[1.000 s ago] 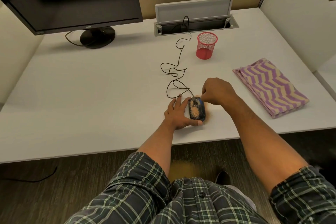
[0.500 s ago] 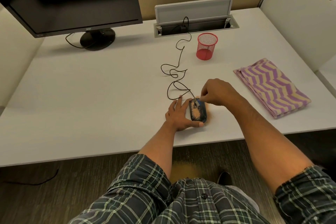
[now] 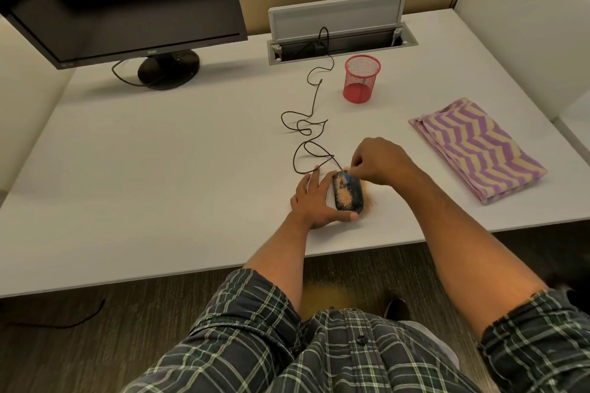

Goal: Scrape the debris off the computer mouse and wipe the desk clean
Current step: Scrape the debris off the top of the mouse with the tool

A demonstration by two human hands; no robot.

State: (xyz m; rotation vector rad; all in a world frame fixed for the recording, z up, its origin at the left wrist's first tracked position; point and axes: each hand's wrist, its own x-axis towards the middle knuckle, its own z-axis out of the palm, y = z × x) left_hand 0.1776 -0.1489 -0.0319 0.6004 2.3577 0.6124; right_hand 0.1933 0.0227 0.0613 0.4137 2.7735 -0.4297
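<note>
The fingers point(image 3: 314, 183) of the left hand point(image 3: 314, 201) lie straight against the left side of the mouse point(image 3: 348, 195), with the thumb wrapped round its near end, so the hand holds the mouse steady on the desk point(image 3: 159, 185). The fingers of the right hand point(image 3: 381, 161) are curled and pinched together over the far end of the mouse, seeming to hold something small and pale against its top; what it is cannot be told. The mouse is dark, lies near the front edge of the desk, and carries a patch of tan, sandy debris point(image 3: 344, 198) on its back. More of the same debris lies on the desk just to the right of the mouse, and a further patch shows on the floor below the desk edge. A thin black cable point(image 3: 306, 128) runs from the far end of the mouse in loose loops back to an open cable slot point(image 3: 341, 45) at the rear of the desk. A red mesh cup point(image 3: 361, 78) stands upright near that slot. A folded cloth point(image 3: 475, 147) with purple and cream zigzag stripes lies flat on the desk, well apart to the right of the hands. A dark monitor point(image 3: 127, 3) stands at the rear left on a round base.
</note>
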